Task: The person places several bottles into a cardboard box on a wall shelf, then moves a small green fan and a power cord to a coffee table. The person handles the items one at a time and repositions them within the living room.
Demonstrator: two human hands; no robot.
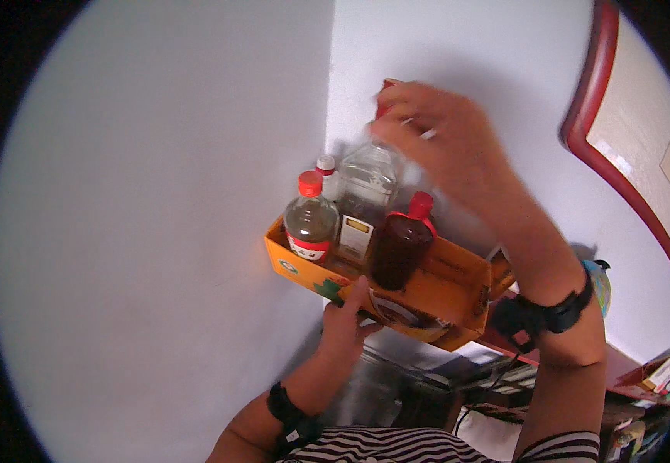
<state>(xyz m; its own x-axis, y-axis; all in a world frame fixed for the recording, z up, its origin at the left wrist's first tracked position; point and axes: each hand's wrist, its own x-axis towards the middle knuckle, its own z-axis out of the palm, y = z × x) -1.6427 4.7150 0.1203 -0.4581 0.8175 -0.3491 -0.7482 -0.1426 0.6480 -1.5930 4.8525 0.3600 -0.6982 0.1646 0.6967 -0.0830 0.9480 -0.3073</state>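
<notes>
My left hand (346, 321) grips the near side of an orange cardboard box (456, 341). In the box's left part stand a bottle with an orange-red cap (310, 217), a white-capped bottle (327, 173) behind it, a tall clear glass bottle (367, 179) with a pale label, and a dark bottle with a red cap (401, 249). My right hand (427, 124), slightly blurred, is closed around a red cap or top (389, 87) just above the clear bottle's neck. Whether this top is joined to the bottle is hidden by the fingers. The right part of the box holds no bottle.
Pale walls meet in a corner behind the box. A curved dark-red frame (613, 162) is on the right wall. Below right lie a red shelf surface (621, 367), a small box with items (656, 373) and a round multicoloured object (598, 283). Cluttered shelves are lower down.
</notes>
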